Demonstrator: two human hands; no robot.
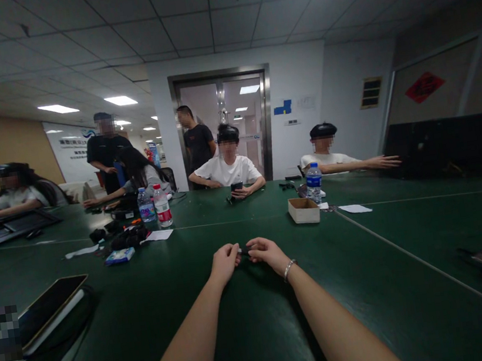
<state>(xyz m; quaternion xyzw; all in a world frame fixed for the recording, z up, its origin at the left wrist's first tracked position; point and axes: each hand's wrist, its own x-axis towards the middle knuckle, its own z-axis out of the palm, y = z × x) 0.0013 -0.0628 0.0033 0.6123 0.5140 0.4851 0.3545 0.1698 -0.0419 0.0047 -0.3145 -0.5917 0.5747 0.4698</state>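
Both of my hands meet above the green table (261, 332), with fingers pinched together. Between them is a small dark object (245, 251) with a pale, shiny end on its left side; it is too small to name. My left hand (225, 264) grips the pale end between thumb and fingertips. The dark end is pinched by my right hand (272, 255), which wears a silver bracelet (289, 269) at the wrist. The fingertips cover part of the object.
A small open box (304, 212) stands ahead to the right beside a water bottle (314, 182). Two bottles, black gear (126, 238) and a blue-white packet (119, 256) lie ahead left. A phone (53, 309) with cables is near left. Several people sit across the table.
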